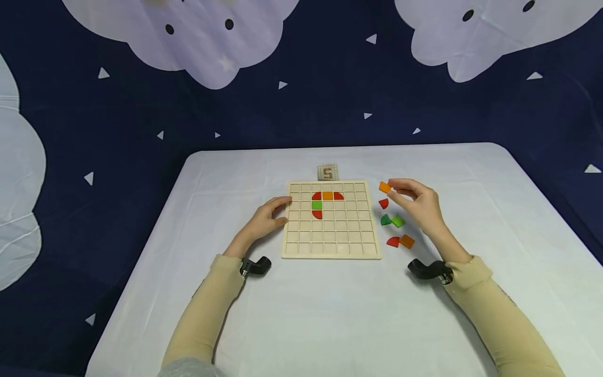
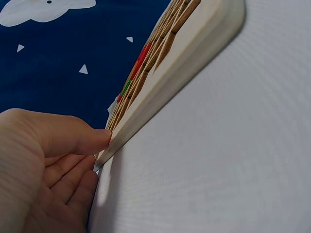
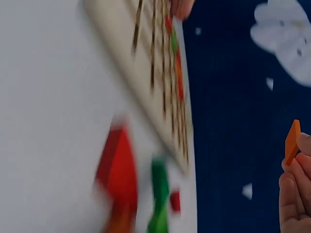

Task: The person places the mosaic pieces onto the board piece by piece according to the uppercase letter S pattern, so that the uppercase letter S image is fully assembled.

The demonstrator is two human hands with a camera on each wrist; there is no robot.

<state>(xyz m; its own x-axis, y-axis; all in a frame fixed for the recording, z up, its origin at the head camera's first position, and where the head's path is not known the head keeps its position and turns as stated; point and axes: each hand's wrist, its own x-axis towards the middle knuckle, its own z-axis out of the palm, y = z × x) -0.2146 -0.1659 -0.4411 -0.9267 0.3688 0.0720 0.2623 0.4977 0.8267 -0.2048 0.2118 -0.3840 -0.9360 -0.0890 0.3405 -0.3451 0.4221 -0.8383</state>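
Observation:
My right hand pinches an orange square tile between thumb and fingers, at the right of the wooden grid board. The right wrist view shows the same orange tile edge-on at the fingertips. My left hand touches the board's left edge, thumb and fingers spread along it. Close up, the left thumb meets the board's rim. Set in the grid are a red quarter-round piece, an orange square, another red quarter, a green square and a lower red quarter.
Right of the board lie a red quarter, a dark green quarter, a light green square, another red quarter and an orange square. A small pattern card sits behind the board on the white-covered table.

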